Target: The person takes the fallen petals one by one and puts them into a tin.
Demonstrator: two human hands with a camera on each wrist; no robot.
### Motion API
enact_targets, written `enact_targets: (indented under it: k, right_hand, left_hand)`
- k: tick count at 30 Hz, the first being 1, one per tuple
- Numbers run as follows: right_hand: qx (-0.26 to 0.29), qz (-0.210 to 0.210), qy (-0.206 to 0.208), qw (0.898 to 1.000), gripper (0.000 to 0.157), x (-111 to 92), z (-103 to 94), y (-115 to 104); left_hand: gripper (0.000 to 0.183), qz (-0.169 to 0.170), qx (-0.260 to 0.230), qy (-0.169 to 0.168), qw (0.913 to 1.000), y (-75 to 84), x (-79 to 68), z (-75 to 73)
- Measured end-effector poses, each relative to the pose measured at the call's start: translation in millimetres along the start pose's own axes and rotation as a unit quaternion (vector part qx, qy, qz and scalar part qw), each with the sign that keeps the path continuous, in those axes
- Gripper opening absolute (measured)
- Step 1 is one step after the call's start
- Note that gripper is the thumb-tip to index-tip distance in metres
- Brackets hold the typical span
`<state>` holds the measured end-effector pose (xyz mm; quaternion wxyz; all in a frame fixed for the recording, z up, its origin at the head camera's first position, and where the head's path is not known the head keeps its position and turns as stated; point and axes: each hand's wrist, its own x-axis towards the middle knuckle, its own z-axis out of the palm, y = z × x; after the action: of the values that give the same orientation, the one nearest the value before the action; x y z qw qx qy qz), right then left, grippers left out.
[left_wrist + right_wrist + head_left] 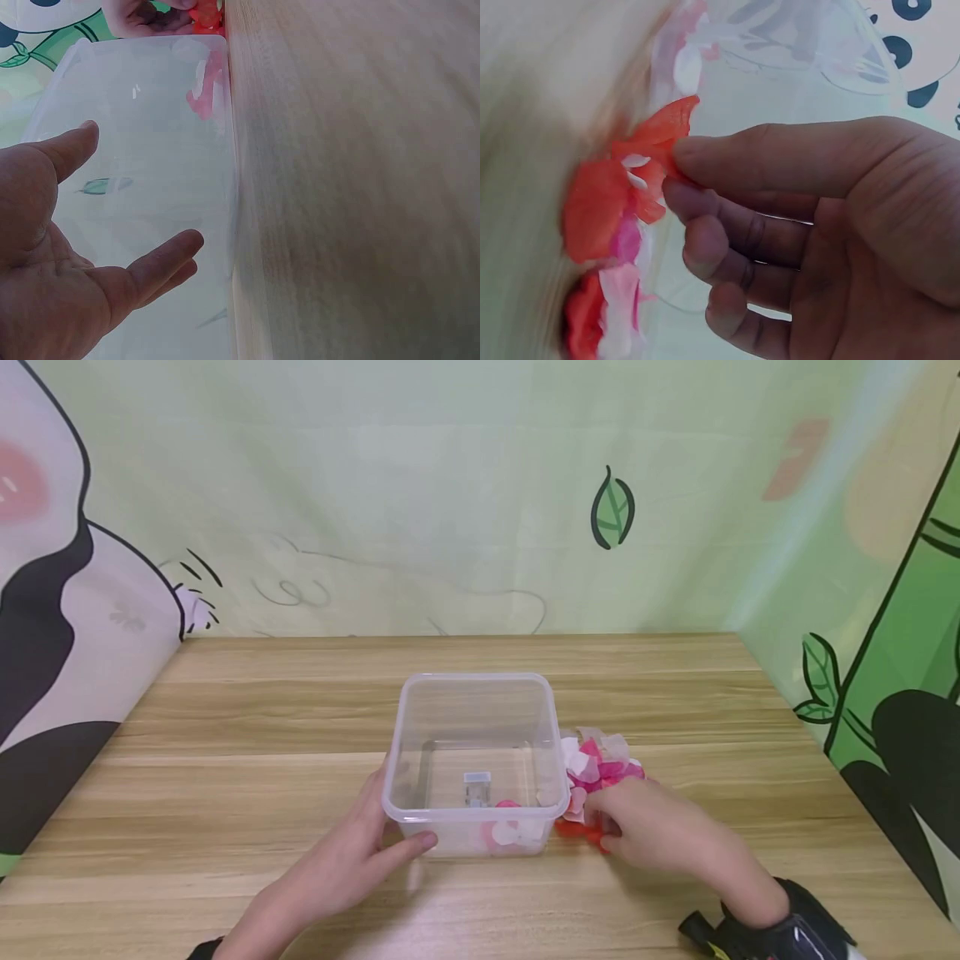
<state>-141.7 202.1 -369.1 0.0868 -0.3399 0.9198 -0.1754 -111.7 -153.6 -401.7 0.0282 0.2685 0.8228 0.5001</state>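
Observation:
A clear plastic box (477,816) stands upright on the wooden table, several pink and white petals (507,833) inside it at the right front. My left hand (360,853) rests against its left side and front corner, with thumb and fingers spread in the left wrist view. Just right of the box lies a heap of fabric-like petals (600,767) in pink, white and red. Over the heap's front edge, my right hand (663,828) pinches an orange-red petal (667,124) between thumb and index finger. Its other fingers are loosely curled.
A small transparent block-like piece (477,788) shows within the box's outline. Wooden tabletop (262,710) surrounds the box. A printed cloth backdrop (450,510) with leaves and panda figures rises at the table's back and sides.

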Motion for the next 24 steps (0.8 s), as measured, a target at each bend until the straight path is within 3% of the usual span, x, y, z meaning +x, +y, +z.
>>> enact_targets:
  k: [8, 15, 24]
  right_hand:
    - [0.028, 0.018, 0.014, 0.999, 0.029, -3.2, -13.6, 0.2]
    - [0.026, 0.032, 0.025, 0.999, 0.021, -4.3, -20.4, -0.1]
    - [0.014, 0.052, 0.105, 0.993, 0.016, -2.2, -26.6, -7.2]
  left_hand:
    - [0.103, -0.005, 0.01, 0.002, 0.9999, -0.2, -0.3, -0.1]
    - [0.103, -0.005, -0.009, -0.001, 1.0, -0.1, 0.3, 0.1]
    - [0.104, -0.014, -0.024, -0.004, 0.9996, -0.5, 0.5, 0.5]
